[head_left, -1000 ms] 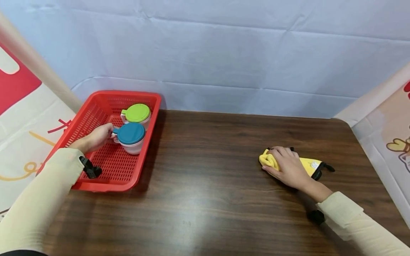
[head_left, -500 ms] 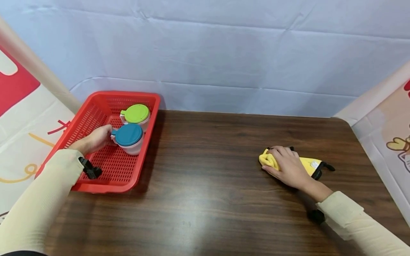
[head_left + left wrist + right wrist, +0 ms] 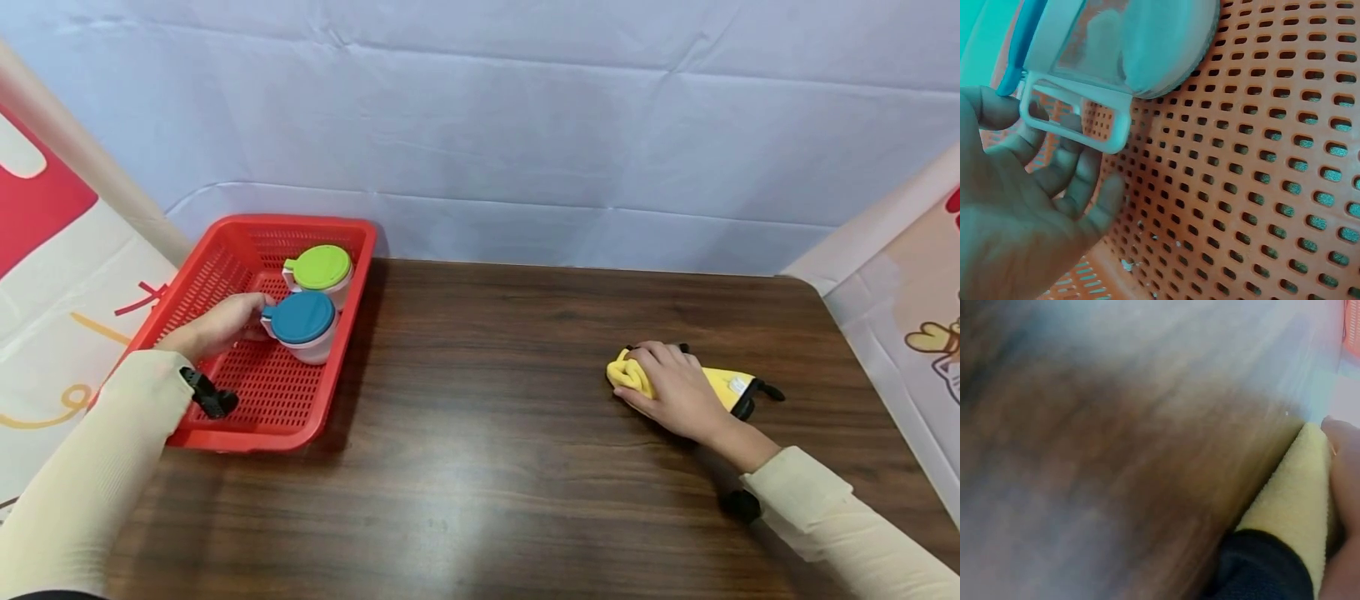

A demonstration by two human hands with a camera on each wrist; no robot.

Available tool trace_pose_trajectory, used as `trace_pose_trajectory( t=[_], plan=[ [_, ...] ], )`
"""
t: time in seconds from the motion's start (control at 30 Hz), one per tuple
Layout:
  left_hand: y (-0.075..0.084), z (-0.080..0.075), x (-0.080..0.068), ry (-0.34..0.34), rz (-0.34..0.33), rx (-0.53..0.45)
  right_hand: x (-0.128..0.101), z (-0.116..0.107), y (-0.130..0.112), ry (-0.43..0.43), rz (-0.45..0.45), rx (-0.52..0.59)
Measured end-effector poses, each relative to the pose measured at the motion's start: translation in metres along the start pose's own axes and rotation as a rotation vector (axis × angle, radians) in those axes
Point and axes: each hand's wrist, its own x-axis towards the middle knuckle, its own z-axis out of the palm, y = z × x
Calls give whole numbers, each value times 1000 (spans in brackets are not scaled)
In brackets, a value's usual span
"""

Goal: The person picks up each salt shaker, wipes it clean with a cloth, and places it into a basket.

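My left hand (image 3: 225, 323) is inside the red basket (image 3: 348, 333), beside a clear jar with a blue lid (image 3: 302, 317) and a white loop handle. In the left wrist view, the thumb and fingertips lie loosely at that handle (image 3: 1107, 147), some showing through its loop. Another jar, with a lime-green lid (image 3: 321, 267), stands just behind the blue one. Over at the right, my right hand (image 3: 675, 392) grips a bunched yellow cloth (image 3: 723, 385) with black edging and a small white tag. Fingers lap over its top and the thumb lies along the near side.
The dark wooden table (image 3: 487, 400) spans the space between basket and cloth. A pale sheet (image 3: 495, 125) hangs along the back edge, with printed panels at both sides. Black cameras (image 3: 210, 394) sit on the wrists.
My left fingers have loosened from their curl around the blue-lidded jar's handle. That jar has shifted slightly left and nearer me. The right hand and yellow cloth have stayed put.
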Motion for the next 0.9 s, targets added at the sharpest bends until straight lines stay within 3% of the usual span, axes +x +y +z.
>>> trace_pose_trajectory(
  t=[0.1, 0.3, 0.53, 0.73, 0.9],
  plan=[
    [5, -1, -1, 50, -12, 81, 1, -1, 1, -10, 2, -3],
    [19, -4, -10, 215, -32, 293, 3, -6, -1, -51, 18, 11],
    [50, -8, -23, 344, 21, 493, 9, -21, -5, -139, 49, 50],
    [85, -8, -29, 372, 127, 637, 17, -36, -6, -224, 69, 63],
    [114, 6, -26, 385, 204, 722, 27, -55, -8, -288, 73, 118]
  ],
)
